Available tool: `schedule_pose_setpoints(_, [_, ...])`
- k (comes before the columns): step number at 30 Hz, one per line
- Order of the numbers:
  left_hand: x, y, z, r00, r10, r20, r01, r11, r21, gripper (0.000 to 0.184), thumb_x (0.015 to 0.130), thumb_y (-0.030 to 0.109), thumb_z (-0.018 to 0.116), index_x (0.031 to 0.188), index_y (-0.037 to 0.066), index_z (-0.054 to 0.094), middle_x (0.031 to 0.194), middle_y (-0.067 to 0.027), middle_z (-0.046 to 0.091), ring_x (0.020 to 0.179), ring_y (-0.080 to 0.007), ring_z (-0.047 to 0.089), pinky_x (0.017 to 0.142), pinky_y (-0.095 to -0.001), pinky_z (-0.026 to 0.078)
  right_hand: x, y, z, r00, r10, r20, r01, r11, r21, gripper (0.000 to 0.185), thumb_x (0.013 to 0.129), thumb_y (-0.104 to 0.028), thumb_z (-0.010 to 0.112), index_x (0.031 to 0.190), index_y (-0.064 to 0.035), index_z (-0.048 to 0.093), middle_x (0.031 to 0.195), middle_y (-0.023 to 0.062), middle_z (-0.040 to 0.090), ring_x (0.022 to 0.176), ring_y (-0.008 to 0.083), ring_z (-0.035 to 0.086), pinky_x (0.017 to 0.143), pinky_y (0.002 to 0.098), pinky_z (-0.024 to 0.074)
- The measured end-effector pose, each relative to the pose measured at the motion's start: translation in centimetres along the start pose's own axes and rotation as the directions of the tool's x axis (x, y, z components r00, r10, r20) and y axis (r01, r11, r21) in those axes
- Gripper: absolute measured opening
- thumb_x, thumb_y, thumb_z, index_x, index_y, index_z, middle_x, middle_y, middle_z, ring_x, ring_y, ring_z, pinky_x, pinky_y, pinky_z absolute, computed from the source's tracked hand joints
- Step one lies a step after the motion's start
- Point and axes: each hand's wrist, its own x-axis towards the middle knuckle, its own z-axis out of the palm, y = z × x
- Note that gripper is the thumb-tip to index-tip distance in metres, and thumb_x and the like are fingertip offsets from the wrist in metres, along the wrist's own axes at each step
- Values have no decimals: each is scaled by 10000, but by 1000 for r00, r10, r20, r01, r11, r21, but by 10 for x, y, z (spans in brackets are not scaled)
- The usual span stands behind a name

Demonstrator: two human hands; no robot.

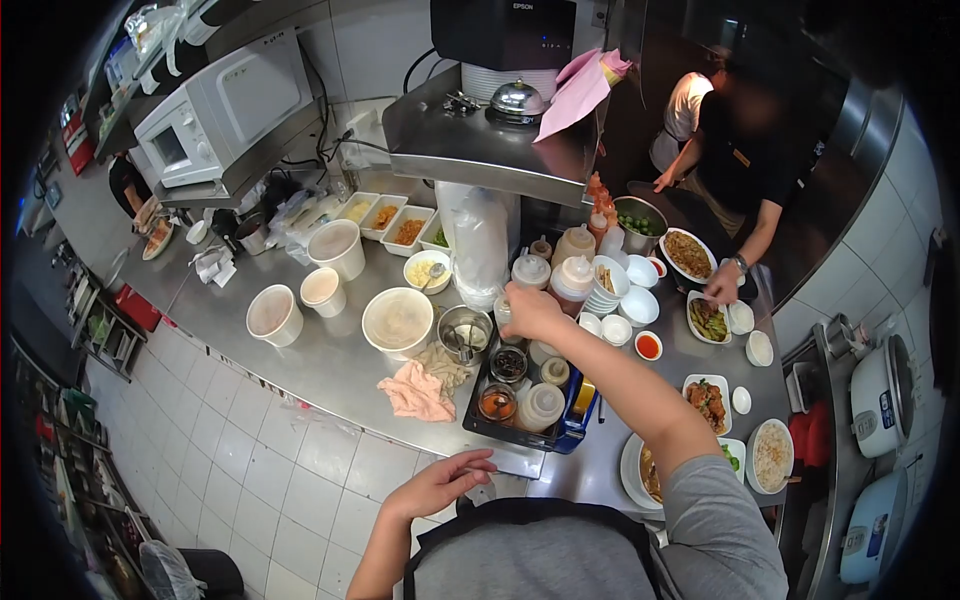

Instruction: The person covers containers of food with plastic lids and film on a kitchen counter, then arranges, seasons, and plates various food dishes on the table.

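My right hand (pixel 530 312) reaches over the steel counter, its fingers closed around a clear container (pixel 502 308) at the back left of a black tray (pixel 478 432). In the tray stand squeeze bottles (pixel 541 406), a jar of dark sauce (pixel 508 364) and a jar of red sauce (pixel 497 403). Just left of my right hand is a metal pot (pixel 464 334) with a utensil in it. My left hand (pixel 440 484) hangs in front of the counter edge, fingers apart, holding nothing. A pink cloth (pixel 417 391) lies on the counter beyond it.
White tubs (pixel 398 322) line the counter at left. Stacked white bowls (pixel 606 290) and filled dishes (pixel 707 404) stand at right. A co-worker's hand (pixel 722 285) is over a dish at the far right. A steel shelf (pixel 480 150) overhangs the back.
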Motion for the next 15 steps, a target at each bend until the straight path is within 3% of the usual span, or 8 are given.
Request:
schedule_pose_setpoints(5, [-10,-11,-6,998,-32,-45,32,999,-21,432,959,171,469,1347,11,371,1204,-99,550,1053,-162,542,918,-285,412,-14,2,-9,998,52,30,-51,999,-14,548,677,-240,752,1070,21,475,983,232,619,938,364,605,796,425,492])
schedule_pose_setpoints(8, [-8,-3,-8,998,-43,-48,42,999,-13,436,957,172,473,1348,10,370,1202,-96,556,1049,-157,544,908,-278,413,-50,8,-36,975,-47,-217,91,977,194,549,682,-248,748,1096,-2,485,973,202,627,917,337,615,786,412,486])
schedule_pose_setpoints(11, [1,-1,-7,999,-38,-37,38,999,2,436,958,173,471,1350,13,369,1203,-95,555,1051,-154,544,904,-274,412,-81,37,-54,953,-77,-295,139,971,193,472,705,-259,733,1037,-13,505,910,213,628,889,351,613,746,424,479])
schedule_pose_setpoints(14, [13,3,-2,999,-43,8,43,999,21,431,960,170,468,1350,16,370,1198,-96,556,1056,-154,543,909,-276,411,-87,61,-22,978,-36,-207,84,970,226,456,710,-295,726,1014,-25,518,881,193,630,869,345,613,746,424,476])
schedule_pose_setpoints(15, [17,4,1,999,-47,24,46,999,27,429,960,169,466,1350,17,371,1196,-97,556,1058,-154,543,910,-277,411,-91,57,-12,979,61,-193,7,942,336,498,712,-334,720,1025,-21,491,891,210,620,883,357,604,762,420,474])
